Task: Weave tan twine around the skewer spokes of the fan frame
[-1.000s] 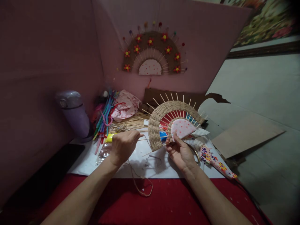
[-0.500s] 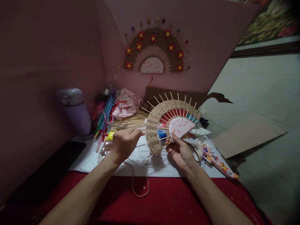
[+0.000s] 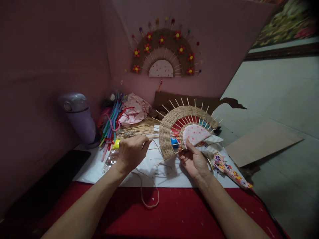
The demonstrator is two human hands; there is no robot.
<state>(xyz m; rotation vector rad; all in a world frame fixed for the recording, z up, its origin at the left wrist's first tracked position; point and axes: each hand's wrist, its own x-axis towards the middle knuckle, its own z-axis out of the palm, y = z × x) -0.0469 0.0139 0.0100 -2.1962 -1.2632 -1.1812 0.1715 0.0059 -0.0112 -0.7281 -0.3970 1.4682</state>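
Observation:
My right hand [image 3: 195,162] grips a half-round woven fan [image 3: 165,136] at its lower middle, thumb over the polka-dot cloth half-circle [image 3: 195,134]. Thin sticks radiate from that centre through a wide band of woven twine, their tips poking out beyond it. To the left, my left hand [image 3: 133,152] is closed in a pinch on a strand of twine [image 3: 156,144] that runs to the fan's left edge. A loose loop of twine [image 3: 149,207] trails below over the red cloth.
White paper [image 3: 99,172] covers part of the red cloth [image 3: 119,212]. At left stand a purple bottle [image 3: 81,121] and pipe cleaners [image 3: 114,116]. Behind lie crumpled dotted cloth [image 3: 134,109] and thin sticks [image 3: 143,127]. A flower-patterned glue gun [image 3: 231,171] lies right. A finished fan [image 3: 161,33] hangs ahead.
The fan has shifted slightly right with my right hand. My left hand has turned a little and stands farther from the fan's edge, the twine strand now showing between them.

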